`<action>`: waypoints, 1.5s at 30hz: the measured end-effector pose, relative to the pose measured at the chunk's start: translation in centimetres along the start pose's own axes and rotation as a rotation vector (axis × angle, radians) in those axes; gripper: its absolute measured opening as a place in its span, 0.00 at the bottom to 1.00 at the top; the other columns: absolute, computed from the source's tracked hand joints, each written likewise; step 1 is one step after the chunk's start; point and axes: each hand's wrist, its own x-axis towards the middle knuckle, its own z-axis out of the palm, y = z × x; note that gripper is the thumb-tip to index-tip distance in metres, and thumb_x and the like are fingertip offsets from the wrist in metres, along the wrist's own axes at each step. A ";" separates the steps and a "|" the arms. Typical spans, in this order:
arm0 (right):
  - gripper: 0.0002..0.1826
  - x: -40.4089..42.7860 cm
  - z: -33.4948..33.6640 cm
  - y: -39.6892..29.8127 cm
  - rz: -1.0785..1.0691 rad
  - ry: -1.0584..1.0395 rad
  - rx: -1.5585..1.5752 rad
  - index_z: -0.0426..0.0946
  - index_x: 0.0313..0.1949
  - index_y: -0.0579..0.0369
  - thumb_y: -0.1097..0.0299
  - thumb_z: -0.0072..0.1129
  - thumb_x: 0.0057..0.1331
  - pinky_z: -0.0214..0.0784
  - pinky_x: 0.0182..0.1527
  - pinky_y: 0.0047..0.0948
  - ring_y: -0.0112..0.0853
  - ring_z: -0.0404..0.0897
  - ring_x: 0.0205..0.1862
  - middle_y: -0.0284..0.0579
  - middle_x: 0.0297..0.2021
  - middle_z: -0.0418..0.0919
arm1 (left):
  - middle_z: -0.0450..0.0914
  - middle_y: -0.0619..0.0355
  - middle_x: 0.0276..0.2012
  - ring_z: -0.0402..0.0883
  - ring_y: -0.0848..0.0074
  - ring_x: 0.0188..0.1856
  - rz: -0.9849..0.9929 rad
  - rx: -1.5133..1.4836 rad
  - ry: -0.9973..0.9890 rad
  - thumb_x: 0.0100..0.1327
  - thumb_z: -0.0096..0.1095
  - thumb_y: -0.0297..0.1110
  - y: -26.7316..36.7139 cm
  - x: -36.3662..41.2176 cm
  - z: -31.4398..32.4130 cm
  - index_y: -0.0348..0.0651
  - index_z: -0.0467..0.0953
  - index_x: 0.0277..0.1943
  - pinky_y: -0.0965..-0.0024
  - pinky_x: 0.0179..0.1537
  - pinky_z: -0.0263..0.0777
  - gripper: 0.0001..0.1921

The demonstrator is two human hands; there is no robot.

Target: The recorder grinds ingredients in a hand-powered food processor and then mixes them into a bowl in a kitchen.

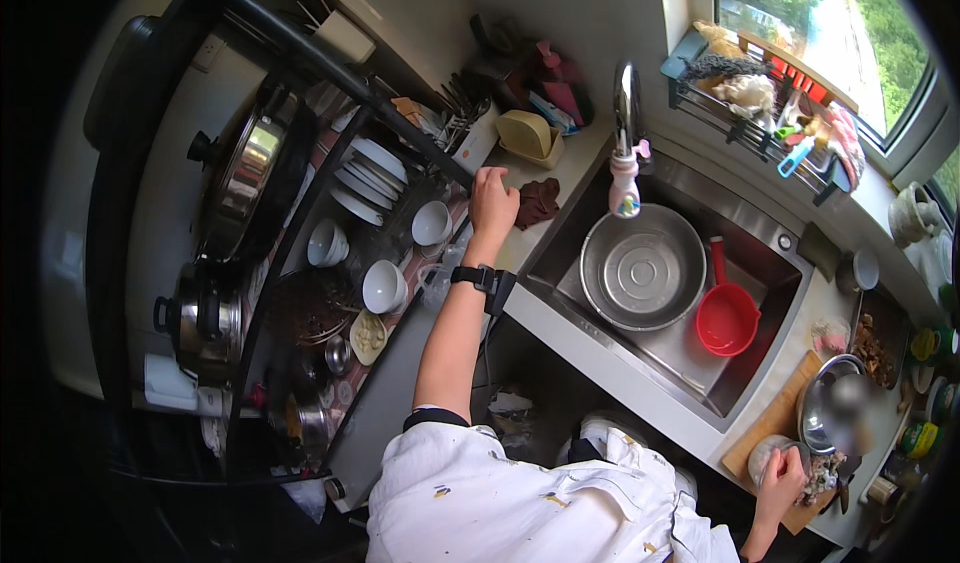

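Observation:
My left hand (493, 201) is raised at the end of a black metal rack rail (420, 143), its fingers bent. Whether it grips the rail is unclear. A crumpled brown cloth (538, 203) lies just right of it on the counter. At the lower right, my right hand (780, 480) has its fingers closed at the rim of a clear container (766, 454) with pale contents. That container is on a wooden cutting board (799, 390), beside chopped food (821, 480) and a steel bowl (817, 405).
The steel sink (750, 383) holds a metal basin (641, 270) and a red dipper (727, 319) below the faucet (625, 135). White bowls (384, 287), plates (367, 180) and pots (247, 180) fill the rack at left. A wire caddy (750, 124) sits by the window.

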 end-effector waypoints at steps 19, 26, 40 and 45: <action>0.18 2.8 7.3 -14.7 0.021 -0.094 0.027 0.69 0.53 0.64 0.82 0.55 0.64 0.69 0.34 0.33 0.34 0.74 0.32 0.47 0.44 0.72 | 0.83 0.49 0.48 0.82 0.53 0.51 -0.376 0.554 -0.312 0.66 0.56 0.31 -13.3 20.7 5.6 0.43 0.84 0.44 0.57 0.49 0.79 0.10; 0.18 2.2 7.4 -14.3 0.043 -0.104 0.042 0.69 0.54 0.64 0.82 0.55 0.64 0.69 0.36 0.33 0.35 0.74 0.34 0.48 0.44 0.73 | 0.80 0.47 0.51 0.79 0.52 0.53 -0.389 0.463 -0.137 0.63 0.60 0.29 -10.1 19.5 2.6 0.40 0.83 0.44 0.57 0.52 0.78 0.09; 0.18 -0.2 7.1 -13.6 0.095 -0.064 0.018 0.69 0.53 0.66 0.82 0.54 0.64 0.70 0.39 0.35 0.41 0.75 0.35 0.51 0.45 0.73 | 0.80 0.52 0.45 0.77 0.58 0.53 0.146 0.419 0.057 0.54 0.66 0.29 -9.4 22.8 6.2 0.43 0.77 0.46 0.57 0.52 0.75 0.15; 0.18 -1.4 7.5 -14.3 0.191 -0.089 0.025 0.69 0.54 0.65 0.81 0.54 0.64 0.70 0.40 0.35 0.41 0.76 0.36 0.52 0.46 0.73 | 0.82 0.51 0.45 0.79 0.57 0.52 0.013 0.523 -0.140 0.53 0.68 0.34 -6.6 23.4 6.9 0.44 0.76 0.47 0.56 0.50 0.75 0.18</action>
